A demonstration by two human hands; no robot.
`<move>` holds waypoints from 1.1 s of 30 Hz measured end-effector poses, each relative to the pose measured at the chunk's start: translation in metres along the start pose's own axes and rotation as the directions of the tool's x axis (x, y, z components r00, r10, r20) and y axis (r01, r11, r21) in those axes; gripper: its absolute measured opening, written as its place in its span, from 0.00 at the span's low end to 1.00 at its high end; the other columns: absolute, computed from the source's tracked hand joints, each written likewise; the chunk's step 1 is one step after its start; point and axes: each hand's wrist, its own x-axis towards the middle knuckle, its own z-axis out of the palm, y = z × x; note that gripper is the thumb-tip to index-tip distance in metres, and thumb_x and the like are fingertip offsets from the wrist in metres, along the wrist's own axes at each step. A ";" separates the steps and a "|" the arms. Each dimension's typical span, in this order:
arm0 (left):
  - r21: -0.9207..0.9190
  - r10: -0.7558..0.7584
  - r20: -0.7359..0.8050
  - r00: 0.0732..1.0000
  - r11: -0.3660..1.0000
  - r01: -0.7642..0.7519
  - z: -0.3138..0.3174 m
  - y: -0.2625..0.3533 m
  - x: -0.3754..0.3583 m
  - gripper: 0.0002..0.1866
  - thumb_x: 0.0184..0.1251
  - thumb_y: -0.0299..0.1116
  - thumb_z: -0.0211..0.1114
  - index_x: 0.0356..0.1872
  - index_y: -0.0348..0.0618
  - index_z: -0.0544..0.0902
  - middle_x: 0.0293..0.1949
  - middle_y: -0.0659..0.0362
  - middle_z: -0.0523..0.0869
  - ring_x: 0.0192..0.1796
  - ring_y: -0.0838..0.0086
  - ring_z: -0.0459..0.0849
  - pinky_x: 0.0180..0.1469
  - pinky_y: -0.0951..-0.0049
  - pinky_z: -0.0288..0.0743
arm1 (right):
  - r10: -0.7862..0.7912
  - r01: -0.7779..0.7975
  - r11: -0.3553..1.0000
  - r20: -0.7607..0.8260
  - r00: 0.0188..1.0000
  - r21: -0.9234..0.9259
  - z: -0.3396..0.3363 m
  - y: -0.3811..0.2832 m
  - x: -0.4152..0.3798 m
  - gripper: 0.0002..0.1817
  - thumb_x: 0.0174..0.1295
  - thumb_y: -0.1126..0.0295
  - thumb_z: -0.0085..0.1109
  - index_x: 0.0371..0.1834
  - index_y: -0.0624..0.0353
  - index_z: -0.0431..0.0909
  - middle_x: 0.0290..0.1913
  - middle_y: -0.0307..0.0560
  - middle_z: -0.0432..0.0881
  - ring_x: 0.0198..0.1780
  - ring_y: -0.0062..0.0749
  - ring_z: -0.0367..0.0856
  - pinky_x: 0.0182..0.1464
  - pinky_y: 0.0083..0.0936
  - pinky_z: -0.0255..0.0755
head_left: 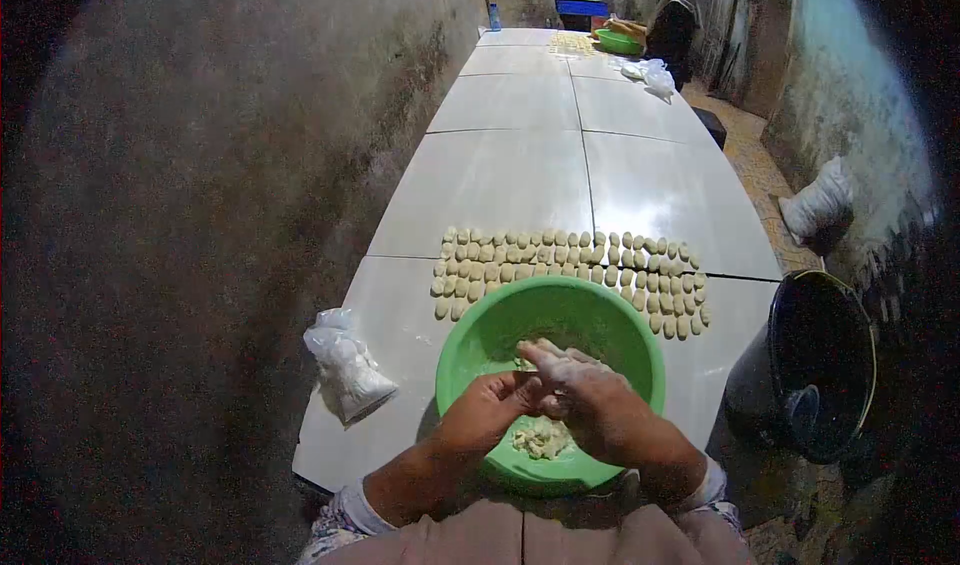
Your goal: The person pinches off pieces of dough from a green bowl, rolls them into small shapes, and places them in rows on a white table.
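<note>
A green basin (650, 350) stands at the near end of the tiled table, and both hands are over it. My left hand (485, 405) has its fingers curled and pressed together against my right hand; whether something small is between them is hidden. My right hand (595, 400) has its fingers stretched toward the upper left, coated with white flour or dough. Below the hands, a crumbly lump of pale dough (542, 438) lies in the basin. Just beyond the basin, rows of small oval dough pieces (560, 255) cover part of the table.
A plastic bag of white powder (350, 367) lies left of the basin. To the right stands a dark bucket (775, 385) with a clear vessel in it. At the far end are another green basin (618, 42), white plastic bags (652, 77), more dough pieces and a person (672, 35).
</note>
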 end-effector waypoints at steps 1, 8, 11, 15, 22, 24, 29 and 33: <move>0.279 0.049 -0.040 0.998 0.960 -0.036 0.001 -0.001 0.004 0.18 0.74 0.44 0.53 0.41 0.38 0.80 0.34 0.61 0.84 0.36 0.80 0.77 0.44 0.76 0.71 | -0.058 0.058 0.987 0.006 0.998 -0.147 0.001 0.003 -0.002 0.33 0.62 0.70 0.57 0.71 0.57 0.56 0.67 0.56 0.66 0.68 0.50 0.63 0.67 0.39 0.60; 0.011 0.027 0.182 0.983 0.999 -0.030 -0.011 -0.024 0.011 0.22 0.73 0.51 0.51 0.42 0.41 0.80 0.31 0.65 0.79 0.34 0.81 0.73 0.39 0.77 0.66 | -0.073 0.085 0.976 -0.066 0.995 0.201 -0.007 0.022 -0.005 0.19 0.55 0.73 0.62 0.52 0.54 0.78 0.55 0.54 0.78 0.62 0.50 0.73 0.60 0.40 0.68; 0.131 0.145 0.211 0.967 0.976 -0.175 -0.003 -0.016 0.006 0.26 0.72 0.56 0.48 0.48 0.41 0.78 0.33 0.65 0.78 0.34 0.80 0.72 0.38 0.78 0.65 | -0.033 0.073 0.980 -0.208 0.978 0.187 -0.004 0.032 -0.007 0.13 0.52 0.72 0.65 0.43 0.56 0.81 0.48 0.52 0.82 0.56 0.48 0.77 0.58 0.39 0.69; 0.198 0.143 0.189 0.972 0.963 -0.180 0.003 -0.017 0.007 0.29 0.72 0.58 0.47 0.54 0.42 0.77 0.33 0.66 0.76 0.32 0.81 0.69 0.36 0.80 0.63 | -0.002 0.042 0.986 -0.244 0.970 0.160 -0.008 0.027 -0.008 0.11 0.54 0.70 0.65 0.41 0.59 0.82 0.43 0.54 0.83 0.48 0.47 0.81 0.53 0.38 0.73; 0.212 0.192 0.113 0.975 0.954 -0.212 0.013 -0.011 0.004 0.25 0.76 0.48 0.46 0.59 0.38 0.73 0.30 0.67 0.72 0.33 0.85 0.66 0.39 0.84 0.65 | -0.006 0.069 0.965 -0.242 0.970 0.255 0.000 0.031 -0.004 0.11 0.61 0.66 0.58 0.43 0.58 0.82 0.40 0.56 0.84 0.45 0.47 0.83 0.48 0.35 0.76; 0.359 0.279 0.074 0.957 0.888 -0.286 0.011 -0.015 0.007 0.22 0.77 0.44 0.46 0.56 0.35 0.73 0.31 0.63 0.74 0.34 0.80 0.70 0.41 0.79 0.68 | 0.149 -0.083 0.947 -0.196 0.969 0.310 -0.007 0.015 -0.003 0.14 0.66 0.61 0.52 0.45 0.58 0.79 0.39 0.58 0.83 0.44 0.52 0.83 0.47 0.38 0.75; 0.630 0.435 0.098 0.895 0.669 -0.394 0.010 -0.029 0.015 0.26 0.76 0.52 0.41 0.47 0.35 0.73 0.30 0.54 0.76 0.34 0.66 0.73 0.44 0.67 0.70 | 0.220 -0.225 0.973 0.081 0.972 0.050 -0.003 0.019 0.000 0.18 0.67 0.54 0.45 0.44 0.58 0.74 0.38 0.61 0.81 0.42 0.60 0.79 0.43 0.46 0.72; 0.326 0.331 0.231 0.915 0.859 -0.394 0.007 -0.021 0.009 0.27 0.75 0.56 0.39 0.40 0.38 0.71 0.26 0.61 0.70 0.29 0.75 0.68 0.36 0.74 0.66 | 0.121 -0.106 0.968 -0.051 0.991 0.228 0.006 0.030 -0.002 0.11 0.65 0.65 0.51 0.33 0.63 0.70 0.26 0.56 0.74 0.27 0.43 0.72 0.32 0.34 0.68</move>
